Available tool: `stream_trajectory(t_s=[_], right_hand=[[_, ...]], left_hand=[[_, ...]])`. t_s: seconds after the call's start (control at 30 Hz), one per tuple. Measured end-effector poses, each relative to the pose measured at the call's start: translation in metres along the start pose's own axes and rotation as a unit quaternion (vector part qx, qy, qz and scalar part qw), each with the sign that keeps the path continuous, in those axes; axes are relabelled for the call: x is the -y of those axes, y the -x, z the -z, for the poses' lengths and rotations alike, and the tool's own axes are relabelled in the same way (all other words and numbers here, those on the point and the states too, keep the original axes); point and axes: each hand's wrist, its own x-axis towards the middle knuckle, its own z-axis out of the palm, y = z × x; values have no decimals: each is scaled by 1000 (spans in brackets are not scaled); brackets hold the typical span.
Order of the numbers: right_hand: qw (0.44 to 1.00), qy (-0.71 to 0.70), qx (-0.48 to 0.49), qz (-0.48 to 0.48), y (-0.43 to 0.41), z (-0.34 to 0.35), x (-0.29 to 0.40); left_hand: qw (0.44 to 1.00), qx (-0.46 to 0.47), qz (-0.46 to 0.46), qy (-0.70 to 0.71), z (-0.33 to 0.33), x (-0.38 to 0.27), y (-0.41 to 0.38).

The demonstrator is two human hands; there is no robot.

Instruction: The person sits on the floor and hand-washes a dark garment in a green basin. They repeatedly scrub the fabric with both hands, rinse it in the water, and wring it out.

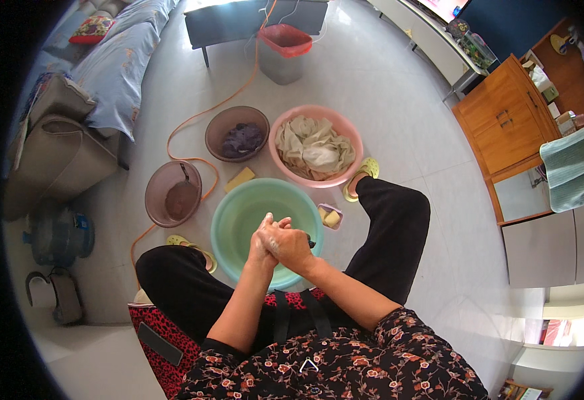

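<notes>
My left hand [261, 244] and my right hand [289, 246] are clasped together above a light green plastic basin [220, 215] between my knees. Whitish suds coat the fingers and knuckles. A small dark thing [312, 243] pokes out at the outer side of my right hand; the hands hide the rest of it. Right of the basin lies a small soap dish [340, 220] with yellowish soap pieces [331, 218]. Against the basin's far left rim rests a yellow block [239, 180].
Beyond stand a pink basin [358, 150] of pale cloth [317, 145] and a brown basin [214, 125] of dark cloth [243, 140]. Another brown basin [154, 182] is at left. An orange cord [187, 122] crosses the floor. A red-lined bin [282, 65] stands farther back.
</notes>
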Motion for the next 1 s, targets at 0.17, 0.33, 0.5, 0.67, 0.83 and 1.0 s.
stream_trajectory(t_s=[0.17, 0.33, 0.5, 0.67, 0.83, 1.0], right_hand=[[995, 25, 27, -90, -4, 1, -24], [998, 13, 0, -62, -6, 6, 12], [966, -53, -4, -253, -20, 11, -15], [992, -52, 3, -118, -12, 13, 8], [978, -52, 21, -200, -16, 16, -18], [991, -15, 25, -132, 0, 4, 1]], left_hand=[[979, -181, -71, -59, -63, 8, 11], [978, -188, -83, -20, -41, 5, 12], [958, -227, -99, -145, -62, 23, 10], [984, -166, -49, -38, -47, 15, 12], [957, -252, -44, -134, -59, 35, 13], [980, -187, -55, -48, -36, 19, 6]])
